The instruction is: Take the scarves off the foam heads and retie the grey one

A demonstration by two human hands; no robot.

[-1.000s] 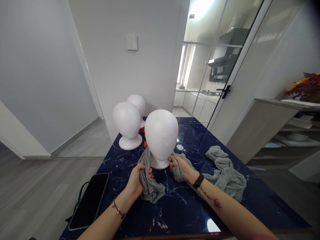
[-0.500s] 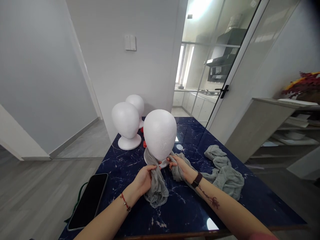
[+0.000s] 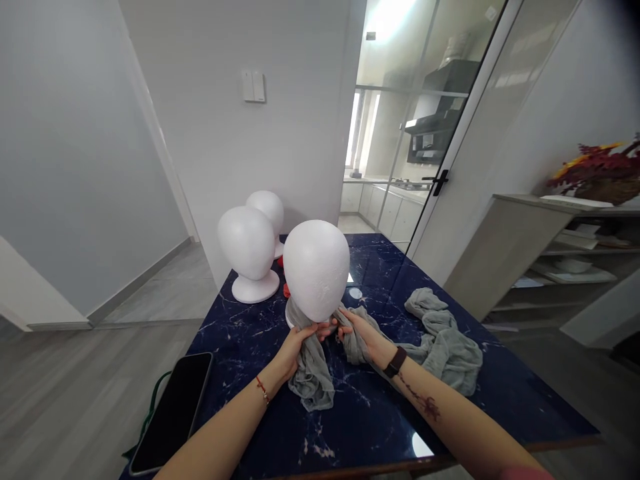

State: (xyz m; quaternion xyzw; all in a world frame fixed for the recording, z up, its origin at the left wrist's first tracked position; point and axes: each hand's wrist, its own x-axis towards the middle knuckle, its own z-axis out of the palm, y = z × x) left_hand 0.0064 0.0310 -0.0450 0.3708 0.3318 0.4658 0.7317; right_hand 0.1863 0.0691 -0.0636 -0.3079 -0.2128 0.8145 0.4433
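Observation:
A white foam mannequin head [image 3: 316,268] stands near the middle of a dark blue marble table [image 3: 360,413]. A grey scarf [image 3: 313,373] goes round its neck. My left hand [image 3: 295,343] is closed on the scarf's left end just below the chin. On the other side my right hand [image 3: 361,332] is closed on the right end, and the fingertips of both hands nearly touch in front of the neck. The remaining length of the scarf [image 3: 443,340] lies bunched on the table to the right.
Two more white foam heads [image 3: 249,250] [image 3: 267,208] stand at the table's far left, with something red [image 3: 286,291] between them and the near head. A black phone [image 3: 173,417] lies at the left edge. A shelf unit [image 3: 550,267] and a glass door [image 3: 440,180] are on the right.
My left hand has come up from the table with the scarf end and moved right, in front of the neck, close to my right hand. The view has shifted slightly.

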